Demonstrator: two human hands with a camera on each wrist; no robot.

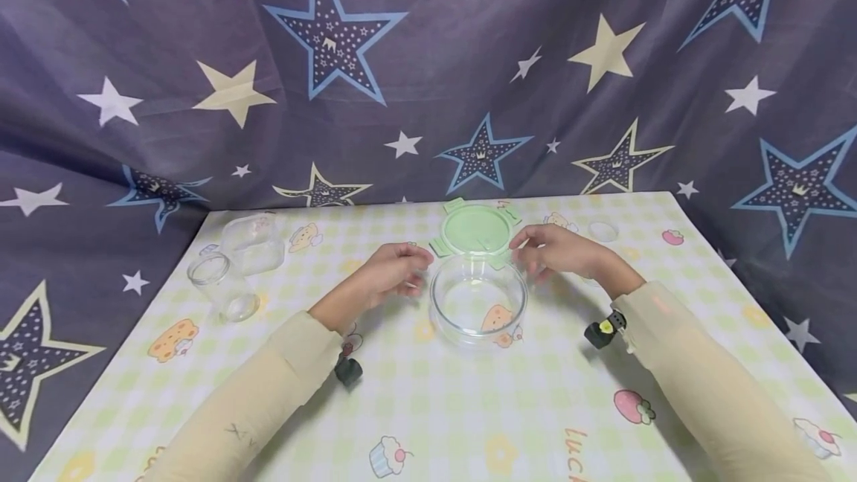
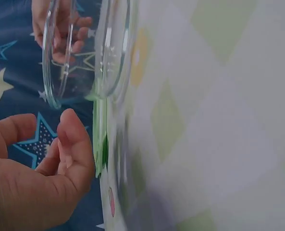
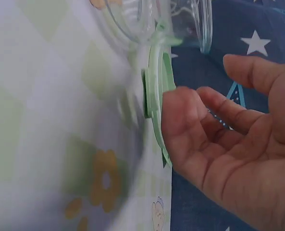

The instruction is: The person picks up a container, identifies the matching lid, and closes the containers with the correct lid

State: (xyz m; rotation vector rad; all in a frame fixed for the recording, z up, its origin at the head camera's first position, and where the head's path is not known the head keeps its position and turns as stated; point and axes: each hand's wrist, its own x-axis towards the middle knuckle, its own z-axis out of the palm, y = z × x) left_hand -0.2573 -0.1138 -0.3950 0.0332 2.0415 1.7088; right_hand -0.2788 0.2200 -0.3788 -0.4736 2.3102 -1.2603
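A round clear glass bowl [image 1: 477,322] stands upright on the tablecloth between my hands. Just behind it lies a round green lid [image 1: 477,229] with side flaps, its near edge overlapped by the bowl in the head view. My left hand [image 1: 395,272] hovers left of the bowl, fingers loosely bent and holding nothing. On the other side, my right hand [image 1: 559,250] is beside the lid's right edge and the bowl's rim, its fingers relaxed with nothing in them. In the left wrist view, a gap shows between the left fingertips and the glass bowl [image 2: 51,72].
At the back left stand a clear glass jar [image 1: 224,288] and a clear rectangular container [image 1: 254,244]. A small clear round disc [image 1: 603,231] lies at the back right. The checked tablecloth [image 1: 455,407] ends against a dark star-patterned curtain [image 1: 415,50].
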